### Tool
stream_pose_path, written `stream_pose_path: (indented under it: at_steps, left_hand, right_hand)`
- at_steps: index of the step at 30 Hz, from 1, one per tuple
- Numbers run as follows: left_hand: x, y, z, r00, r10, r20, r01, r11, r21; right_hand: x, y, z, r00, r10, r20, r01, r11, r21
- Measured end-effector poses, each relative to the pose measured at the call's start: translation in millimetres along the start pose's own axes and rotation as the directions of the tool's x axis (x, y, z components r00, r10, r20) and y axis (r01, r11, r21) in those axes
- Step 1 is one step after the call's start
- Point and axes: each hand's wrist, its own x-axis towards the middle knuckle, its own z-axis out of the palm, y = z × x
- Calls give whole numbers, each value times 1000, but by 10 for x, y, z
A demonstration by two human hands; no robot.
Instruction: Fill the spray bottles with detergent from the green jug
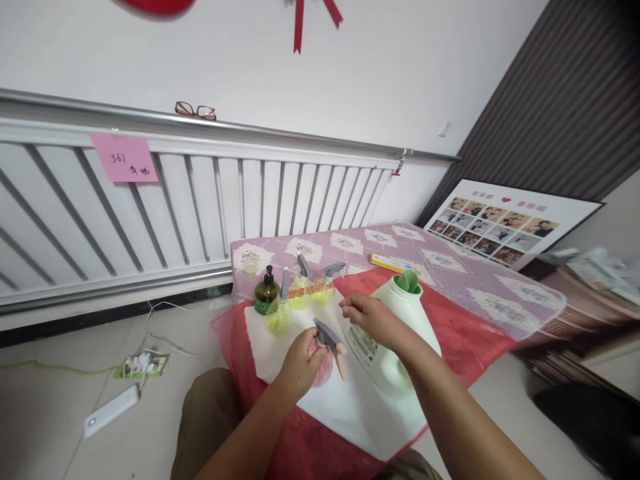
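My left hand is closed around a small pink spray bottle with a grey trigger head, held over the white sheet. My right hand hovers just above and right of it with fingers curled loosely. That hand rests against a large pale green jug lying tilted, its green-lined mouth pointing up and away. Three yellow-green spray bottles with grey triggers and a dark green pump bottle stand in a cluster beyond my hands.
A low table has a pink patterned cloth and a red cloth. On it lie a yellow flat item and a small clear cup. A white radiator cover stands behind. A power strip lies on the floor at left.
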Motion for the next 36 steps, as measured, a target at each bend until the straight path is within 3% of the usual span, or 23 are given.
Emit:
stream_pose_path:
  at_steps: [5, 12, 17, 24, 36]
  left_hand:
    - [7, -10, 39, 999, 29, -18, -29, 999, 24]
    - [-33, -88, 131, 994, 58, -88, -55, 998, 30]
    - [-52, -154, 175, 988, 43, -146, -39, 999, 31]
    - [-42, -134, 168, 989, 24, -143, -25, 1000, -5]
    - [-2, -235, 118, 998, 54, -44, -57, 995, -84]
  right_hand:
    - [-261, 153, 273, 988, -92, 122, 57, 963, 263]
    - [-369, 272, 711, 994, -100, 34, 73, 883, 465]
    - [-302, 290, 726, 992, -122, 10, 104, 884, 455]
    - [-277, 296, 719, 990, -139, 11, 119, 885, 450]
    - [-327, 290, 684, 983, -181, 14, 162, 907, 388]
